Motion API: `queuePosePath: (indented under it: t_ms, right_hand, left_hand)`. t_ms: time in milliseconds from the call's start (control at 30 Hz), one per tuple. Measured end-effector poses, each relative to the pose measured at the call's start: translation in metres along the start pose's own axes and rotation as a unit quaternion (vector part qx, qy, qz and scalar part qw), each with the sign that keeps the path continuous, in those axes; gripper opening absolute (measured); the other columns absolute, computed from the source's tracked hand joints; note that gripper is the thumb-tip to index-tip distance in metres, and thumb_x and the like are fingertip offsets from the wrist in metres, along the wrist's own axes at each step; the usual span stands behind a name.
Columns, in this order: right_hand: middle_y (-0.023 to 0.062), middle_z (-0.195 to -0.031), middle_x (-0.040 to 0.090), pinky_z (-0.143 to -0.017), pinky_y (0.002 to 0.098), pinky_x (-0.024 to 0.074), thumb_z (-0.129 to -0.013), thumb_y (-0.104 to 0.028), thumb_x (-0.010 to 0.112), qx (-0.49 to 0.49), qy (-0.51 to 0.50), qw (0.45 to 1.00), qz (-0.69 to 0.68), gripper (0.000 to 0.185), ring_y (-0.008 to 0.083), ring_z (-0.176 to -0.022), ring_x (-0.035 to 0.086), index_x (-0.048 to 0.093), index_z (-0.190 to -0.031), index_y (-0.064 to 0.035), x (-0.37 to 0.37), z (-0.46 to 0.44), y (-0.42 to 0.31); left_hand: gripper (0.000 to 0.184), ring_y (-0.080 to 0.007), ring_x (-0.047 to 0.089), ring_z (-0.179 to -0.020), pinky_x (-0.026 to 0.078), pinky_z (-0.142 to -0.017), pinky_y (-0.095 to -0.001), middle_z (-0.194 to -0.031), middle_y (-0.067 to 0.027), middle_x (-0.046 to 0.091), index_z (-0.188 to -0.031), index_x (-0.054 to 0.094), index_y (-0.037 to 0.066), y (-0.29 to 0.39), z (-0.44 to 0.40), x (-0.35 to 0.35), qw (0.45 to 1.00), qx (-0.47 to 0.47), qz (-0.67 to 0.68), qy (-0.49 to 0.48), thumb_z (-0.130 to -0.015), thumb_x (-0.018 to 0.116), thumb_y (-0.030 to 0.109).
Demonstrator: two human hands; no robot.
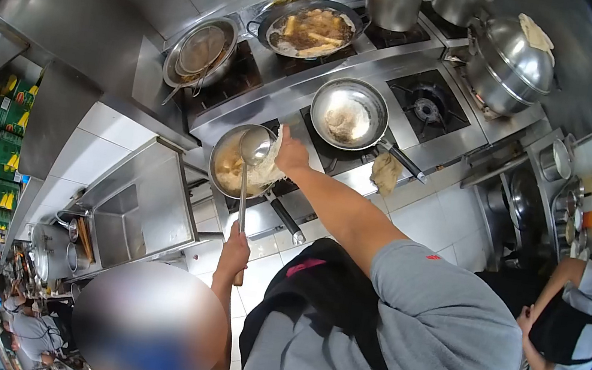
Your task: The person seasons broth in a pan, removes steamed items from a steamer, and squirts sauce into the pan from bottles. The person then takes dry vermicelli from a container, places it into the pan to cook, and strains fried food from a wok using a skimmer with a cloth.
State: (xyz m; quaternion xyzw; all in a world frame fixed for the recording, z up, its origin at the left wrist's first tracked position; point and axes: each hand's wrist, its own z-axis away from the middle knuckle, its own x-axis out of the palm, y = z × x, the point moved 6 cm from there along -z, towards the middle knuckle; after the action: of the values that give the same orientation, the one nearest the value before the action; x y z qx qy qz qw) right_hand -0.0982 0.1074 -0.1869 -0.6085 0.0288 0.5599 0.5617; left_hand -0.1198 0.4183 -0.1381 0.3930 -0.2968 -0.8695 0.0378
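Note:
My left hand [234, 252] is closed around the long handle of a ladle [254, 146]. The ladle's bowl is over a pan [219, 180] holding pale, cloudy liquid and light-coloured pieces. At that pan's right rim, my right hand [291, 155] is closed on a pale cloth-like thing [273, 158]; its fingers are partly hidden. The pan's black handle [286, 219] points down and right, with neither hand on it. To the right, a second pan [369, 103] sits on the stove with a little pale food inside. A beige cloth [386, 172] hangs by its handle.
Behind is a wok [289, 48] of bubbling oil with long golden pieces. A strainer [201, 49] rests over a bowl at left. A bare burner [426, 109], a domed pot [511, 64] and a sink [119, 230] flank the area. Another person [568, 322] stands at right.

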Motion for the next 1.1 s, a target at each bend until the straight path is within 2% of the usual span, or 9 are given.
queuePosePath:
  t_ms: [100, 133, 233, 333, 567, 767, 833, 967, 1100]
  right_hand:
    - [0.0258, -0.117, 0.06, -0.09, 0.0489, 0.0531, -0.081, -0.01, 0.065, -0.013, 0.005, 1.0, -0.022, 0.083, 0.042, -0.106, 0.064, 0.023, -0.152, -0.0152, -0.004, 0.001, 0.004]
    - [0.0259, -0.116, 0.06, -0.09, 0.049, 0.0532, -0.081, -0.009, 0.065, -0.022, 0.018, 0.999, -0.041, 0.083, 0.0423, -0.106, 0.064, 0.023, -0.152, -0.0156, -0.008, 0.0, 0.003]
    - [0.027, -0.111, 0.063, -0.087, 0.0473, 0.0541, -0.075, -0.009, 0.068, -0.03, 0.017, 0.999, -0.019, 0.089, 0.0421, -0.101, 0.065, 0.023, -0.152, -0.0099, -0.017, 0.001, 0.001]
    - [0.0274, -0.112, 0.062, -0.087, 0.0473, 0.0543, -0.076, -0.009, 0.068, -0.049, 0.039, 0.998, 0.009, 0.087, 0.0417, -0.101, 0.066, 0.026, -0.152, -0.0122, 0.005, -0.015, 0.001]
    - [0.0294, -0.122, 0.057, -0.088, 0.0482, 0.0545, -0.075, -0.011, 0.072, -0.081, 0.009, 0.996, 0.029, 0.089, 0.0451, -0.101, 0.065, 0.027, -0.152, -0.0146, 0.022, -0.024, -0.021]
    - [0.0281, -0.116, 0.061, -0.088, 0.0488, 0.054, -0.075, -0.011, 0.071, -0.083, -0.001, 0.997, 0.006, 0.091, 0.0438, -0.104, 0.065, 0.024, -0.152, -0.014, 0.005, -0.026, -0.022]
    - [0.0273, -0.113, 0.062, -0.088, 0.0489, 0.054, -0.074, -0.012, 0.072, -0.067, 0.0, 0.998, 0.011, 0.091, 0.0432, -0.104, 0.065, 0.024, -0.152, -0.0141, 0.008, -0.028, -0.014]
    - [0.0258, -0.109, 0.063, -0.085, 0.0492, 0.0545, -0.075, -0.012, 0.072, -0.062, 0.016, 0.998, 0.026, 0.091, 0.0428, -0.101, 0.065, 0.024, -0.152, -0.0156, 0.028, -0.029, -0.012]
    - [0.0273, -0.116, 0.059, -0.085, 0.0476, 0.0548, -0.083, -0.007, 0.063, -0.084, -0.007, 0.995, 0.062, 0.081, 0.0415, -0.098, 0.067, 0.025, -0.153, -0.0218, 0.034, -0.027, -0.025]
  left_hand:
    - [0.052, -0.0407, 0.069, -0.067, 0.056, -0.048, -0.0444, -0.103, -0.0306, 0.066, -0.15, 0.033, 0.009, 0.009, 0.012, -0.018, 0.999, 0.023, -0.018, 0.03, -0.102, 0.039, 0.025]
    - [0.051, -0.0407, 0.069, -0.069, 0.056, -0.049, -0.0442, -0.106, -0.0298, 0.066, -0.151, 0.034, 0.01, -0.006, 0.008, -0.028, 0.979, 0.15, -0.095, 0.102, -0.101, 0.04, 0.023]
    - [0.052, -0.0277, 0.064, -0.054, 0.053, -0.046, -0.0398, -0.089, -0.022, 0.068, -0.153, 0.031, 0.013, 0.016, 0.051, -0.051, 0.999, -0.009, -0.037, 0.029, -0.103, 0.036, 0.025]
    - [0.054, -0.0215, 0.059, -0.049, 0.052, -0.044, -0.0374, -0.076, -0.0161, 0.063, -0.155, 0.026, 0.014, 0.001, 0.05, -0.045, 0.999, -0.042, 0.009, -0.024, -0.104, 0.034, 0.028]
    - [0.056, -0.0218, 0.058, -0.049, 0.053, -0.044, -0.0371, -0.072, -0.0142, 0.06, -0.157, 0.018, 0.016, 0.005, 0.015, -0.002, 0.998, -0.042, 0.038, -0.029, -0.104, 0.034, 0.027]
    - [0.052, -0.027, 0.064, -0.058, 0.057, -0.046, -0.0385, -0.087, -0.0204, 0.064, -0.154, 0.031, 0.019, 0.003, 0.042, -0.034, 0.999, -0.029, 0.007, 0.045, -0.103, 0.039, 0.026]
    - [0.055, -0.0158, 0.048, -0.043, 0.045, -0.039, -0.0323, -0.064, -0.0064, 0.053, -0.156, 0.028, 0.016, 0.001, 0.056, -0.043, 0.997, -0.007, 0.034, 0.067, -0.103, 0.04, 0.023]
    - [0.056, -0.0155, 0.048, -0.045, 0.045, -0.04, -0.032, -0.067, -0.0067, 0.052, -0.156, 0.024, 0.015, -0.006, 0.039, -0.024, 0.985, -0.09, 0.147, -0.014, -0.103, 0.038, 0.023]
    - [0.056, -0.0247, 0.06, -0.052, 0.054, -0.044, -0.0385, -0.081, -0.0178, 0.064, -0.156, 0.015, 0.019, 0.008, 0.013, -0.006, 0.992, -0.083, 0.09, -0.037, -0.104, 0.036, 0.027]
